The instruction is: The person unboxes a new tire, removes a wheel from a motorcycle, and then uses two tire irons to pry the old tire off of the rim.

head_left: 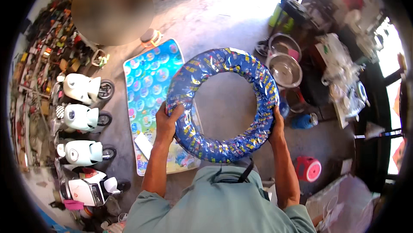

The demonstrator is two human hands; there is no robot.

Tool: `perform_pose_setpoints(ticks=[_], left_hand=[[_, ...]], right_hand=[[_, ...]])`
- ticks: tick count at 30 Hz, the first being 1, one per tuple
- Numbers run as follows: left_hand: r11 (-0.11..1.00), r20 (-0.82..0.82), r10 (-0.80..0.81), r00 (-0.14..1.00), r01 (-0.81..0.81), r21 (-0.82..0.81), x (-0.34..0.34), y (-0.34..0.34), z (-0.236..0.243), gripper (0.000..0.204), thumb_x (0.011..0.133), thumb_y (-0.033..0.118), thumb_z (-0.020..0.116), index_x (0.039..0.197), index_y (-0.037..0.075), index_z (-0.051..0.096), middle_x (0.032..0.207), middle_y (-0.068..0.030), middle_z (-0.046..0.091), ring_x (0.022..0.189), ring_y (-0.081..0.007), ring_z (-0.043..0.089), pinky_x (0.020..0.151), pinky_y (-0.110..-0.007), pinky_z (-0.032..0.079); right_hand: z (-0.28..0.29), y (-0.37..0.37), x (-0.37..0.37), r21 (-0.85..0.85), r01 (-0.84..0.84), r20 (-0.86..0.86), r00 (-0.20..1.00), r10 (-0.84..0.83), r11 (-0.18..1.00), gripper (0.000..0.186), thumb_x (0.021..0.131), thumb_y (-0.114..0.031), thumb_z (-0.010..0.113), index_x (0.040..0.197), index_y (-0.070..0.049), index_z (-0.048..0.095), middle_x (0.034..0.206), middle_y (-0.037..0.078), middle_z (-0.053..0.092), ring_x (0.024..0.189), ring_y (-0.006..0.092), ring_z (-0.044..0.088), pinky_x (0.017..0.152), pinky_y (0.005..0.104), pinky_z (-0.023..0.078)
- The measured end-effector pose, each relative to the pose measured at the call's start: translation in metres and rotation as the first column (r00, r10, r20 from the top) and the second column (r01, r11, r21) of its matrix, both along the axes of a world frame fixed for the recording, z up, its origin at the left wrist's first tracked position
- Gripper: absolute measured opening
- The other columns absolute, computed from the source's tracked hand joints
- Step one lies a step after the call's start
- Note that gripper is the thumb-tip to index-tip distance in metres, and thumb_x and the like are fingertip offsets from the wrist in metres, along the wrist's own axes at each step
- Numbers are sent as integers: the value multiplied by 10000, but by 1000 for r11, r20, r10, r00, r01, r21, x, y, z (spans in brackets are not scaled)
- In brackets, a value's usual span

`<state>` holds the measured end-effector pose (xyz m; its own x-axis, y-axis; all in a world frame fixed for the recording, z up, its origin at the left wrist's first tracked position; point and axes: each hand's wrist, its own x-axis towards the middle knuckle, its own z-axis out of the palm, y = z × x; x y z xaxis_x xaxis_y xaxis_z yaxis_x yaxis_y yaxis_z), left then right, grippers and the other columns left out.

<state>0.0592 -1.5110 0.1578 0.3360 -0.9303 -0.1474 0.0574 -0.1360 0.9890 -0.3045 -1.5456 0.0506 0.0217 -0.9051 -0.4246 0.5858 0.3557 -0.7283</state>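
Observation:
A ring-shaped tyre (221, 63), wrapped in shiny blue plastic with yellow and red print, is held up in front of me. My left hand (167, 123) grips its left side, the thumb lying over the wrapping. On the opposite side my right hand (277, 125) clasps the outer edge, with some of its fingers hidden behind the tyre. Grey floor shows through the hole in its middle. Below and left of it lies a blue patterned mat (146, 87), partly covered by the tyre and my left forearm. A white flat piece (143, 145) rests on the mat.
Several white scooters (84, 119) line the left, before crowded shelves (41, 78). Metal basins (284, 70), a blue jug (303, 121) and a pink-red round object (308, 168) sit at the right. Plastic bags (340, 76) are heaped farther right. An orange-banded container (150, 38) stands beyond the mat.

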Motion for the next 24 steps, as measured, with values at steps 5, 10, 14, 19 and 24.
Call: perform_pose_setpoints(ticks=[5,10,14,19,24], left_hand=[[998,-21,65,998,-65,-3,24,-68,-4,478,891,211,770,1260,-48,609,1105,-103,704,929,-159,676,850,-310,533],[999,-6,51,999,-51,-10,50,-144,-13,625,834,249,764,1333,-71,567,1144,-127,695,969,-202,687,907,-357,544],[996,115,-3,993,13,-85,66,-211,-16,749,734,260,805,1360,-65,554,1191,-104,682,1054,-208,664,972,-368,518],[983,204,-83,975,114,-143,97,-300,-11,922,660,91,881,1472,-43,464,1233,-103,666,1083,-197,670,964,-339,536],[971,211,-107,972,148,-189,105,-377,-11,852,660,95,926,1391,-29,506,1197,-86,659,1066,-183,663,948,-334,544]], right_hand=[[-31,-102,18,-73,-98,3,995,98,993,588,1049,-538,500,1306,-19,601,1095,91,706,895,190,707,788,361,596],[-51,-196,40,-261,-4,-86,996,-19,965,557,1037,-510,536,1259,-5,610,1151,80,680,1013,180,664,898,359,541],[-57,-269,53,-281,116,-26,991,-129,953,532,1040,-537,521,1177,-35,633,1155,34,650,1032,162,608,956,362,483],[-46,-365,80,-225,74,54,997,-63,971,676,1054,-633,408,1306,-52,646,1246,53,690,1104,166,639,999,362,483],[-40,-461,98,-121,51,135,990,-35,991,667,1046,-642,402,1313,-88,660,1252,38,707,1128,189,652,1033,381,483]])
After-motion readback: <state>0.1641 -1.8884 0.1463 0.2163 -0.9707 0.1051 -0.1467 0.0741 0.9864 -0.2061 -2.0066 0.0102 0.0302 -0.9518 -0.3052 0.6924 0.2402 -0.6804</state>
